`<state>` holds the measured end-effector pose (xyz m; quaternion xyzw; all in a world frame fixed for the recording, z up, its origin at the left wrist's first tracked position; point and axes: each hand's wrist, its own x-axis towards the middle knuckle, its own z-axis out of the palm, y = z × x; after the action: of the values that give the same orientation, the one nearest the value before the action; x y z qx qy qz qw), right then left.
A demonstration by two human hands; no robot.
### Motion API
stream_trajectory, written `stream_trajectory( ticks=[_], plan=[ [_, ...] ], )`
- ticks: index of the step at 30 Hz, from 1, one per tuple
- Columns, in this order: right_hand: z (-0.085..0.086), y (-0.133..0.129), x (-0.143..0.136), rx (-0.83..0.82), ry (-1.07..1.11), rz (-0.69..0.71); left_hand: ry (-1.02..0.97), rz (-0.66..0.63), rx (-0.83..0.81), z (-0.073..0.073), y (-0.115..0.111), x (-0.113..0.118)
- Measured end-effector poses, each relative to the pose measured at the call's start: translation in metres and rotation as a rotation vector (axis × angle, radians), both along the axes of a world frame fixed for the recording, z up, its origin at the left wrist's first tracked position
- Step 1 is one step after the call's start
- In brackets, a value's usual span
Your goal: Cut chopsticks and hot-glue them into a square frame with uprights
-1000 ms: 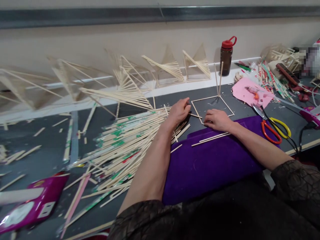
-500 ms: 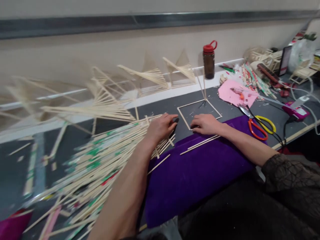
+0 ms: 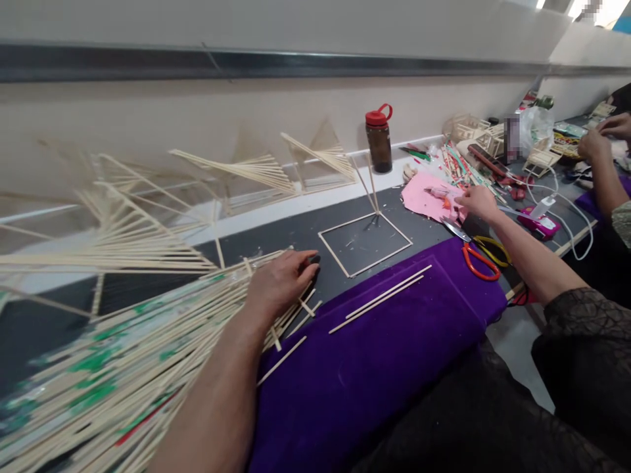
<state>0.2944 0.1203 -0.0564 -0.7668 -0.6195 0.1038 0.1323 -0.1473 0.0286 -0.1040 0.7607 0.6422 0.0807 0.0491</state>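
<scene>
Frame of slim pale wooden sticks (image 3: 334, 255), four-sided, is lying on the dark grey tabletop (image 3: 296, 228) between both hands. The left hand (image 3: 279, 284) is curling beside it at a heap of loose sticks (image 3: 148, 348); the right hand (image 3: 480, 202) is reaching to a translucent tool (image 3: 440, 193) on pink paper (image 3: 418, 197). Either one's grasp I'm not managing to tell.

1 dark rail (image 3: 296, 64) crosses the pale wall (image 3: 271, 102).
</scene>
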Motion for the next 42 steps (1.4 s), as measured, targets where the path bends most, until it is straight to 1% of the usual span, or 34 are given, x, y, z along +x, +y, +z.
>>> stream_trajectory(
  ticks=[1,3,6,9,12,13,15,16,17,18,19,23,26,28,32,35,38,42],
  plan=[
    [-0.005,0.007,0.006,-0.096,0.099,-0.038,0.001,-0.001,0.005,0.0,0.0,0.0],
    [-0.015,0.018,0.01,-0.15,0.166,-0.048,0.001,0.0,0.015,0.0,-0.001,0.001],
    [-0.024,0.028,0.004,-0.088,0.145,-0.083,0.005,-0.009,0.033,-0.002,-0.001,0.0],
    [-0.025,0.029,0.0,0.012,0.234,-0.16,0.021,-0.018,0.055,-0.005,-0.002,-0.002],
    [-0.021,0.021,0.003,0.135,0.497,-0.167,0.026,-0.02,0.085,-0.009,-0.002,-0.002],
    [-0.019,0.016,0.003,0.214,0.638,-0.149,0.02,-0.023,0.097,-0.01,-0.002,-0.002],
    [-0.013,0.006,0.003,0.367,0.797,-0.13,-0.001,-0.029,0.108,-0.011,-0.003,0.0],
    [-0.009,0.0,0.002,0.521,0.913,-0.126,-0.009,-0.029,0.111,-0.011,-0.003,0.0],
    [-0.006,-0.006,0.0,0.589,0.96,-0.119,-0.015,-0.025,0.113,-0.011,-0.003,0.001],
    [-0.003,-0.012,-0.003,0.613,0.998,-0.099,-0.021,-0.02,0.117,-0.011,-0.004,0.001],
    [0.0,-0.019,-0.007,0.601,1.04,-0.068,-0.025,-0.014,0.126,-0.01,-0.004,0.002],
    [0.006,-0.05,-0.028,0.421,1.17,0.073,-0.005,-0.003,0.193,-0.008,-0.004,0.006],
    [0.005,-0.068,-0.048,0.348,1.223,0.184,-0.006,-0.094,0.245,-0.008,-0.001,0.011],
    [0.004,-0.075,-0.059,0.298,1.224,0.228,-0.024,-0.17,0.242,-0.01,0.002,0.014],
    [-0.002,-0.085,-0.079,0.14,1.206,0.297,-0.005,-0.218,0.199,-0.015,0.006,0.018],
    [-0.01,-0.094,-0.094,0.029,1.259,0.339,0.024,-0.232,0.178,-0.016,0.006,0.02],
    [-0.018,-0.105,-0.108,-0.079,1.288,0.362,0.01,-0.23,0.181,-0.017,0.006,0.022],
    [-0.025,-0.119,-0.116,-0.182,1.212,0.419,-0.022,-0.241,0.189,-0.019,0.007,0.022]
  ],
)
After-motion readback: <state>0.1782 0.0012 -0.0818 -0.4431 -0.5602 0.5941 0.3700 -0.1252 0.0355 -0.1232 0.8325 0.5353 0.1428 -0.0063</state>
